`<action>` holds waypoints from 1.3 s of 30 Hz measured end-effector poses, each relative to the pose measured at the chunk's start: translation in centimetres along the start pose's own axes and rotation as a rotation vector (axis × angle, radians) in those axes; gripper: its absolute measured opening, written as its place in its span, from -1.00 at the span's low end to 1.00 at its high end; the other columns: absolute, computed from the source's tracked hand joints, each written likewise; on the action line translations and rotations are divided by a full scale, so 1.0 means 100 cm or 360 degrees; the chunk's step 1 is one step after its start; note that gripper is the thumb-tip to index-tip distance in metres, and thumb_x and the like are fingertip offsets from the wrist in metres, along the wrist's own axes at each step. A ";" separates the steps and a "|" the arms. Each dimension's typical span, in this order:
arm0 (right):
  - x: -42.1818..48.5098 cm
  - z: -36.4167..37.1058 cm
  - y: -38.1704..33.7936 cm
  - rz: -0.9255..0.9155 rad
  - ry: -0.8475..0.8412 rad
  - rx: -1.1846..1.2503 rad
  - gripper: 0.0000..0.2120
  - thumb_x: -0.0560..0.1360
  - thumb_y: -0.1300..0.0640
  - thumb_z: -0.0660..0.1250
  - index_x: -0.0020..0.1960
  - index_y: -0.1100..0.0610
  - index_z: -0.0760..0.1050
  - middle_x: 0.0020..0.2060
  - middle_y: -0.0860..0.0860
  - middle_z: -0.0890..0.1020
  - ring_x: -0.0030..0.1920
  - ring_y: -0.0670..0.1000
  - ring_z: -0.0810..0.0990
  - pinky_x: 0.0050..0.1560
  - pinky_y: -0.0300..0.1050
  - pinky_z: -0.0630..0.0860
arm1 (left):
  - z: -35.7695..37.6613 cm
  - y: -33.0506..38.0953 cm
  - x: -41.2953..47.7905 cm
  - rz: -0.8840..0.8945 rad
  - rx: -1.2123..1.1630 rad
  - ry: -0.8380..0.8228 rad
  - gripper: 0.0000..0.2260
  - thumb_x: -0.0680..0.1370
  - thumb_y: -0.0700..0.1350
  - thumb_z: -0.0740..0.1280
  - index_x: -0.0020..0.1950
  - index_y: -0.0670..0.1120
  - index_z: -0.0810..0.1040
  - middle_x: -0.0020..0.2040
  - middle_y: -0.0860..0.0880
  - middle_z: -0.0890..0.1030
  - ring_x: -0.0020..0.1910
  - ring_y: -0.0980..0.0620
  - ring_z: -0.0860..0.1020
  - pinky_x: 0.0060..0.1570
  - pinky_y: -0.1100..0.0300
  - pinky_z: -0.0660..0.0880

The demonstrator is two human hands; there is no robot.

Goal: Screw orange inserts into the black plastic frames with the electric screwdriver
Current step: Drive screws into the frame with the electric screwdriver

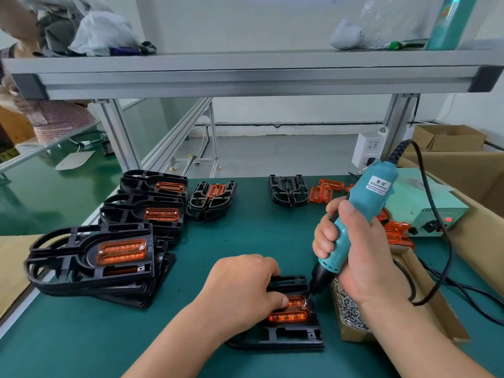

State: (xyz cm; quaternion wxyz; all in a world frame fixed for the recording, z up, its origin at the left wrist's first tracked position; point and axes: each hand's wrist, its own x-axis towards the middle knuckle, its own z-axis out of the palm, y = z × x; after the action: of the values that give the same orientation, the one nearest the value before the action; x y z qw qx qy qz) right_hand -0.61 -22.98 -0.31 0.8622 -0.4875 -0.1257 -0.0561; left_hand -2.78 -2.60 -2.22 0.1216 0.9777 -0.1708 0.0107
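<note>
A person's right hand (354, 255), fingers (324, 233) wrapped round a teal electric screwdriver (364, 208), is pressing its bit onto a silver screw (305, 304) just right of the left hand (240, 285), whose curled fingers (278, 300) are gripping the black plastic frame (294, 336) and pinning its crosswise translucent orange insert (289, 315) on the green bench (245, 241).

Left hand (240, 285) and right hand (354, 249), both bare; left forearm (174, 342) and right forearm (414, 336) likewise bare as far as the lower edge of the view. Right thumb (346, 211) shows a short, plain nail; fingers (323, 233) with creased knuckles
</note>
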 end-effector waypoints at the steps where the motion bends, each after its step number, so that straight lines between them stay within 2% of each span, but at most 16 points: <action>1: -0.001 0.001 -0.001 -0.0006 -0.0012 -0.0010 -0.72 0.49 -0.09 0.46 0.00 0.10 0.52 -0.35 0.06 0.42 -0.42 0.00 0.41 -0.40 -0.13 0.43 | 0.000 0.001 0.000 -0.0002 0.0002 -0.0003 -0.59 0.48 0.35 0.36 0.22 0.18 0.54 0.02 0.16 0.62 0.03 0.08 0.58 -0.12 0.12 0.39; 6: -0.006 0.007 -0.004 -0.0042 -0.0198 -0.0088 -0.73 0.51 -0.07 0.47 0.04 0.09 0.53 -0.34 0.08 0.44 -0.42 0.03 0.43 -0.38 -0.09 0.43 | -0.002 0.002 -0.001 -0.0005 0.0009 -0.0033 -0.61 0.50 0.34 0.36 0.22 0.17 0.54 0.00 0.15 0.61 0.01 0.07 0.57 -0.14 0.11 0.37; 9: -0.010 0.014 -0.005 -0.0065 -0.0345 -0.0172 -0.55 0.47 -0.19 0.59 0.07 0.12 0.53 -0.33 0.13 0.45 -0.41 0.07 0.44 -0.36 -0.07 0.45 | -0.002 0.003 -0.001 0.0000 0.0016 -0.0040 -0.63 0.52 0.33 0.36 0.20 0.15 0.54 -0.02 0.14 0.60 -0.01 0.05 0.57 -0.14 0.10 0.38; 11: -0.012 0.017 -0.004 -0.0090 -0.0390 -0.0247 -0.51 0.47 -0.23 0.59 0.09 0.13 0.54 -0.34 0.16 0.45 -0.41 0.10 0.44 -0.34 -0.05 0.46 | -0.002 0.003 -0.001 0.0004 0.0027 -0.0051 -0.64 0.52 0.32 0.36 0.20 0.15 0.53 -0.02 0.13 0.61 -0.01 0.03 0.57 -0.14 0.09 0.38; 17: -0.015 0.018 0.000 -0.0088 -0.0445 -0.0351 -0.56 0.51 -0.24 0.55 0.09 0.10 0.57 -0.34 0.15 0.46 -0.38 0.11 0.45 -0.29 -0.07 0.49 | -0.003 0.005 -0.001 -0.0029 0.0042 -0.0088 -0.64 0.52 0.32 0.36 0.19 0.14 0.52 -0.08 0.14 0.56 -0.03 0.01 0.56 -0.17 0.08 0.34; 21: -0.010 0.021 0.002 -0.0052 -0.0456 -0.0361 -0.54 0.52 -0.24 0.54 0.08 0.13 0.56 -0.34 0.14 0.46 -0.39 0.11 0.44 -0.31 -0.07 0.47 | -0.001 0.005 0.000 -0.0046 0.0059 -0.0097 -0.64 0.52 0.31 0.37 0.15 0.10 0.53 -0.04 0.09 0.62 -0.02 -0.01 0.59 -0.06 0.04 0.50; 24: -0.007 0.023 0.003 -0.0041 -0.0519 -0.0393 -0.52 0.54 -0.22 0.52 0.06 0.20 0.52 -0.34 0.12 0.46 -0.40 0.10 0.44 -0.32 -0.07 0.48 | 0.000 0.005 0.001 -0.0056 0.0039 -0.0104 -0.63 0.53 0.31 0.37 0.21 0.12 0.52 0.01 0.09 0.63 0.04 -0.02 0.59 -0.02 0.06 0.51; 31: -0.004 0.026 0.004 -0.0003 -0.0664 -0.0453 -0.55 0.56 -0.20 0.50 0.00 0.20 0.52 -0.38 0.13 0.48 -0.41 0.09 0.45 -0.31 -0.09 0.49 | 0.001 0.006 0.002 -0.0061 0.0051 -0.0129 -0.64 0.54 0.30 0.37 0.23 0.15 0.50 0.03 0.11 0.65 0.06 -0.02 0.61 0.02 0.03 0.53; 36: -0.004 0.026 0.005 -0.0036 -0.0648 -0.0457 -0.58 0.57 -0.17 0.51 0.00 0.19 0.52 -0.39 0.15 0.47 -0.41 0.09 0.45 -0.30 -0.11 0.50 | 0.002 0.006 0.002 -0.0061 0.0057 -0.0119 -0.64 0.54 0.31 0.36 0.22 0.14 0.50 0.02 0.10 0.64 0.05 -0.03 0.61 0.04 0.00 0.55; 39: -0.005 0.023 0.005 -0.0025 -0.0584 -0.0398 -0.61 0.56 -0.14 0.53 0.00 0.17 0.52 -0.36 0.10 0.47 -0.41 0.08 0.45 -0.32 -0.10 0.49 | 0.002 0.006 0.002 -0.0077 0.0042 -0.0127 -0.64 0.55 0.31 0.37 0.21 0.13 0.50 0.01 0.10 0.63 0.03 -0.02 0.60 -0.04 0.05 0.50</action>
State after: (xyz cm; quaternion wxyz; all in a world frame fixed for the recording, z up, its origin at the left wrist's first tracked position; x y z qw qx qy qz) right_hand -1.31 -20.77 0.30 0.7572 -0.5917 -0.2763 0.0116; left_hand -2.82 -3.21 -2.22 0.1022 0.9827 -0.1517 -0.0289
